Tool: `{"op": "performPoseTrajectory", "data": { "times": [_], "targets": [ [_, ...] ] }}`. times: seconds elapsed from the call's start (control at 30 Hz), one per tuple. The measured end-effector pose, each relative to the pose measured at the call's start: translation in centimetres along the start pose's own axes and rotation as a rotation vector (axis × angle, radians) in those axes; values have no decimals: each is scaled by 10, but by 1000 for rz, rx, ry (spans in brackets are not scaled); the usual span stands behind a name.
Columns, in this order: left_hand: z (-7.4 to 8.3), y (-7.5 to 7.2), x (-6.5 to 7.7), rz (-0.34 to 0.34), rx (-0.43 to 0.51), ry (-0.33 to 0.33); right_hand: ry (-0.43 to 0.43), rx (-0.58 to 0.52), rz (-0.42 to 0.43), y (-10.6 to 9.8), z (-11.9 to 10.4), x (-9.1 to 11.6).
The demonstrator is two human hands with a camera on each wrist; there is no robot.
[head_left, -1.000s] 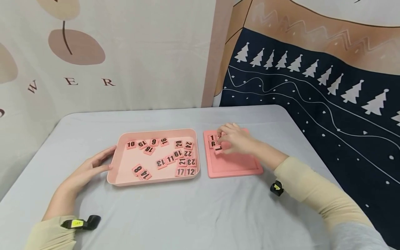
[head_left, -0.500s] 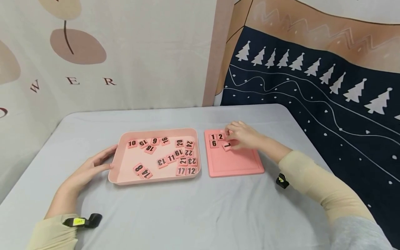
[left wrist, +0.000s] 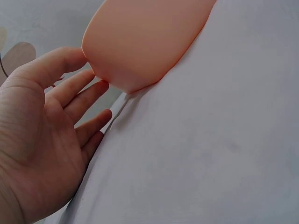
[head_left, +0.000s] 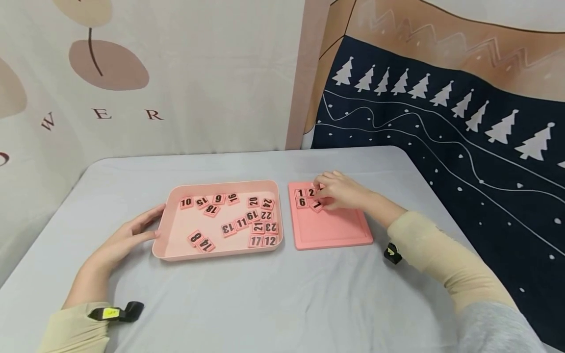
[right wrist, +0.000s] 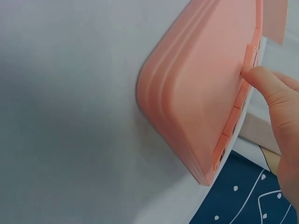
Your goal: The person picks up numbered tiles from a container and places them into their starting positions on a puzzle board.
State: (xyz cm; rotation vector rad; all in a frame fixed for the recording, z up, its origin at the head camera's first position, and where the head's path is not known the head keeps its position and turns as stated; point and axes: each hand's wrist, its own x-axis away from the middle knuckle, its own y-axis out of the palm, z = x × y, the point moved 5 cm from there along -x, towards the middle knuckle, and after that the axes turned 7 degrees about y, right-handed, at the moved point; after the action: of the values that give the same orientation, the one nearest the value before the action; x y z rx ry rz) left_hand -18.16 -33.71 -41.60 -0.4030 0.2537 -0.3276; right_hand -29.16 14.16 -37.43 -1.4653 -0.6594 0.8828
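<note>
My right hand (head_left: 341, 190) pinches a pink tile numbered 7 (head_left: 316, 205) over the pink board (head_left: 333, 230). The tile sits askew beside the tile numbered 6 (head_left: 302, 202) and under the tile numbered 2 (head_left: 311, 192); my fingers hide part of the top row. In the right wrist view, the thumb presses the edge of the held tile (right wrist: 248, 56), above the board's flat face (right wrist: 205, 79). At the pink tray (head_left: 174, 233), my left hand (head_left: 121, 242) touches the left wall with extended fingertips. The left wrist view has its thumb and fingers at the tray's corner (left wrist: 140, 42), not wrapped round it.
Several loose number tiles lie in the tray, crowded toward its right side, with the tile numbered 10 (head_left: 186, 202) at the upper left. Grey cloth (head_left: 247, 304) covers the table. Hanging fabric (head_left: 220, 73) stands behind it, and dark tree-printed fabric (head_left: 441, 132) at the right.
My right hand carried the 7 tile rightward and up across the board, then shifted it slightly back left toward the 6. My left hand keeps its place at the tray.
</note>
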Motion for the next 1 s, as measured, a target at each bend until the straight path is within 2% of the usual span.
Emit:
{"op": "performPoseTrajectory", "data": {
  "times": [0.23, 0.5, 0.67, 1.0],
  "targets": [
    [-1, 1, -2, -1, 10, 3, 91, -85, 13, 2, 7, 4],
    [0, 0, 1, -1, -1, 24, 159, -161, 91, 4, 8, 2],
    [-2, -1, 1, 9, 2, 23, 161, -170, 147, 4, 7, -1],
    [-2, -1, 1, 16, -12, -7, 244, -167, 160, -2, 7, 0]
  ]
}}
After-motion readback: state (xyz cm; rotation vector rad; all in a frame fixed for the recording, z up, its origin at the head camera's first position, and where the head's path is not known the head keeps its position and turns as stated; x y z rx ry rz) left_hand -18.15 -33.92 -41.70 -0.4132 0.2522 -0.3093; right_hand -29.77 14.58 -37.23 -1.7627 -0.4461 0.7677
